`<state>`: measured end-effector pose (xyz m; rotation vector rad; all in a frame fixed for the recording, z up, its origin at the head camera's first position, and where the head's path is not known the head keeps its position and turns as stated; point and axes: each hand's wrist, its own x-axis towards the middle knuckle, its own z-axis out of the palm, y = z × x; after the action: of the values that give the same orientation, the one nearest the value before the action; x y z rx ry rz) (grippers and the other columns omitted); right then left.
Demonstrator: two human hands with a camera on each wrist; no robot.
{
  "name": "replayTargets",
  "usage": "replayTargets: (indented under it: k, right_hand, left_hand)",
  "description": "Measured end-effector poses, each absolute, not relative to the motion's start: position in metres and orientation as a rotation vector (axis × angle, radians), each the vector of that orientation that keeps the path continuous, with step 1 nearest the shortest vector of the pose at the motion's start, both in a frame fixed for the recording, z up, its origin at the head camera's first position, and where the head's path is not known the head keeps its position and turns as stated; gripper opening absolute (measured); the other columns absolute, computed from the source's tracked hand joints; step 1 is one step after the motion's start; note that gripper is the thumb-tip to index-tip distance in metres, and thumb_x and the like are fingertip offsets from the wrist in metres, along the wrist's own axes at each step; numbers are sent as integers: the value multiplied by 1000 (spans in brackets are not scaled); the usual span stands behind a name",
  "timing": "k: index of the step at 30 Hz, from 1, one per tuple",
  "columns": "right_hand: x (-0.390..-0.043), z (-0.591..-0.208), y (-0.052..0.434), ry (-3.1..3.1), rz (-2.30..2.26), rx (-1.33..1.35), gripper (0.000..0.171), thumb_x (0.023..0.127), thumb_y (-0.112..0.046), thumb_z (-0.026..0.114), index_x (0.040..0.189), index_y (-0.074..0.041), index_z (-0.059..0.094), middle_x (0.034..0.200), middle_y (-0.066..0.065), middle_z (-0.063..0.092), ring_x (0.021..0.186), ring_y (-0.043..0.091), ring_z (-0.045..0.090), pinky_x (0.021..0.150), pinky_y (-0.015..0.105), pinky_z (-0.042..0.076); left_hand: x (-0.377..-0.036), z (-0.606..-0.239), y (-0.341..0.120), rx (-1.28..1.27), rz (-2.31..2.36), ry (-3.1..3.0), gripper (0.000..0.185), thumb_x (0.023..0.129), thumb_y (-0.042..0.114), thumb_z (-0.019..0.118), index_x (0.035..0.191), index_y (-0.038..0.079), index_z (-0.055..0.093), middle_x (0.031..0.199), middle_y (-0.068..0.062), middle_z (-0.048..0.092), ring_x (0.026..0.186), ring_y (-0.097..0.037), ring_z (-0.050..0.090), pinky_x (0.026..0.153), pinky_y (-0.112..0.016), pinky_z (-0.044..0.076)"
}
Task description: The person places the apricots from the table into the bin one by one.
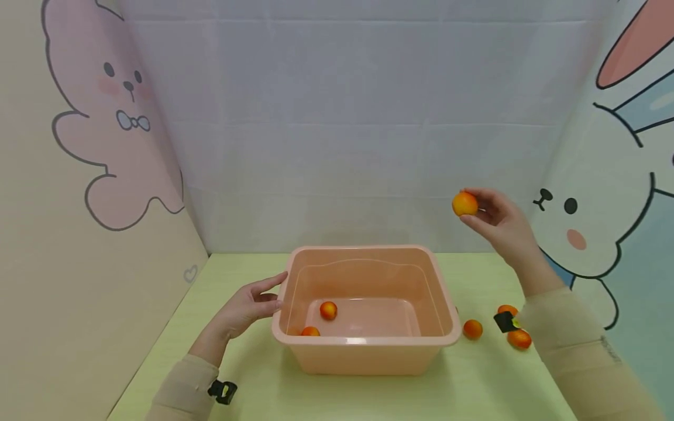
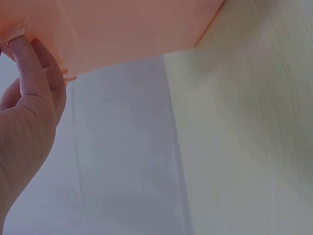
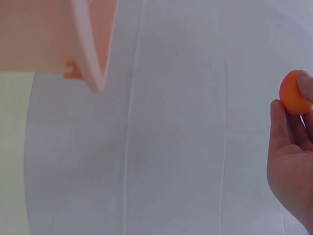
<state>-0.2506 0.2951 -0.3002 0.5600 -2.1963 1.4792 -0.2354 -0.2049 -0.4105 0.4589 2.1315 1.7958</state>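
Observation:
A pink plastic basin (image 1: 363,356) stands on the table, with two small red-orange fruits inside, one fruit (image 1: 329,310) on its floor and another fruit (image 1: 310,331) partly hidden by the front rim. My left hand (image 1: 247,307) grips the basin's left rim; in the left wrist view its fingers (image 2: 30,68) curl under the edge. Raised above and right of the basin, my right hand (image 1: 500,225) pinches a round yellow-orange fruit (image 1: 464,204) between thumb and fingers. The right wrist view also has this fruit (image 3: 293,93) at its right edge. Its exact kind cannot be told.
Right of the basin, several more fruits lie on the pale green table (image 1: 247,386), among them a near one (image 1: 473,329) and another (image 1: 519,339) by my right sleeve. A white sheet (image 1: 342,146) hangs behind; cartoon-printed panels flank both sides.

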Motion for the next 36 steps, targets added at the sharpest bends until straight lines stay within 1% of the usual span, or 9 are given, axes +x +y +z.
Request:
replayTargets:
  k: [7,12,15,17,22,25,29,34,36]
  right_hand:
    - [-261,-282,269,-2080,1593,778,45,90,11,64,133,2,56,125,0,60,109,12,58,91,15,47]
    - [-268,-280,246,-2084,1610,869,44,90,10,65,133,5,55,126,0,59,109,13,59,92,17,48]
    - [-273,-280,232,-2083,1653,919,44,90,9,66,132,8,54,126,2,59,109,14,59,92,19,49]
    - [-276,-281,222,-2100,1669,941,44,90,7,66,133,8,53,126,3,59,109,15,59,92,20,49]
    - [-280,-286,198,-2183,1712,965,47,91,4,67,135,5,52,130,11,55,110,17,59,93,23,50]
    - [-283,-293,185,-2235,1751,973,47,92,3,67,136,4,52,132,15,54,112,20,59,94,24,50]
    - [-288,-305,171,-2280,1776,1000,46,91,2,68,135,3,52,131,16,55,114,25,58,94,26,50]
    - [-291,-318,158,-2310,1779,1011,45,90,3,69,133,4,54,129,19,57,113,31,58,94,27,51]
    - [-292,-322,154,-2339,1767,998,45,90,2,69,132,4,54,128,18,58,113,32,59,93,28,51]
  left_hand:
    - [-236,-411,-203,467,1799,2139,70,92,12,72,152,6,37,135,-20,54,100,-22,62,88,-36,55]
    - [-236,-411,-203,450,1798,2136,71,91,13,73,152,7,38,138,-23,51,101,-23,61,89,-36,54]
    - [-237,-411,-204,443,1795,2135,71,91,13,73,153,7,38,137,-24,51,100,-23,61,88,-36,55]
    - [-237,-411,-204,434,1796,2135,72,90,12,73,153,8,38,134,-23,53,98,-22,60,88,-35,55]
    - [-237,-411,-205,456,1791,2137,71,91,12,73,153,6,37,129,-20,55,97,-22,60,87,-34,55]
    - [-236,-411,-205,475,1791,2133,70,92,12,72,153,5,36,132,-22,54,98,-22,59,88,-34,55]
    - [-235,-411,-204,473,1792,2131,70,93,11,71,153,5,36,135,-23,52,99,-23,59,88,-34,54]
    - [-236,-413,-204,465,1808,2117,70,92,9,71,153,5,36,134,-22,53,98,-21,60,87,-33,55]
    - [-236,-413,-204,466,1817,2109,70,92,8,71,153,5,36,134,-22,53,98,-21,60,87,-33,55]
